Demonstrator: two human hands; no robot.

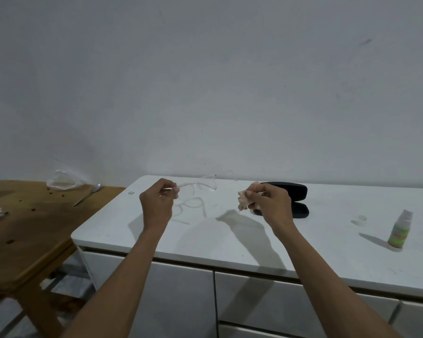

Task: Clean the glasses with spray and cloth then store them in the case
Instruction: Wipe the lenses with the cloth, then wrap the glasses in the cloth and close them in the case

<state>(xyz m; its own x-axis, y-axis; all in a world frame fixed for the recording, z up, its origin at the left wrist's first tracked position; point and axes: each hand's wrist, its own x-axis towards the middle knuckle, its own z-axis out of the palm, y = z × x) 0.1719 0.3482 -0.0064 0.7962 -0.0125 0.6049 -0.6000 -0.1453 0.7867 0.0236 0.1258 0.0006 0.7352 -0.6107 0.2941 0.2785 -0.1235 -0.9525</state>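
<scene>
Left hand (159, 196) is pinched shut on one temple tip of the glasses (200, 186), holding them in the air above the white bench (230, 230), approx. mid-left, with the frame reaching out to the right and far side. Frame is clear plastic, hard to make out against the bench and wall; its shadow lies on the bench directly below. Right hand (270, 200) is closed round a bunched pale cloth (247, 198), well apart from the frame, so no wiping contact at this moment. Black case (289, 200) lies open on the bench just behind the right hand, lid up. Spray bottle (400, 229) stands upright near the right edge, its cap (362, 219) off and lying just left of it. Handling, est.: glasses are light, thin, rigid but easily bent at the hinges; lenses smear and scratch. A one-temple grip leaves the frame free to swing, so support at the bridge or rim edge w/ fingertips, keeping off the lens faces. Cloth is soft and limp; bunch it to make a pad. Case is stiff; lay the folded glasses in lens-down.
</scene>
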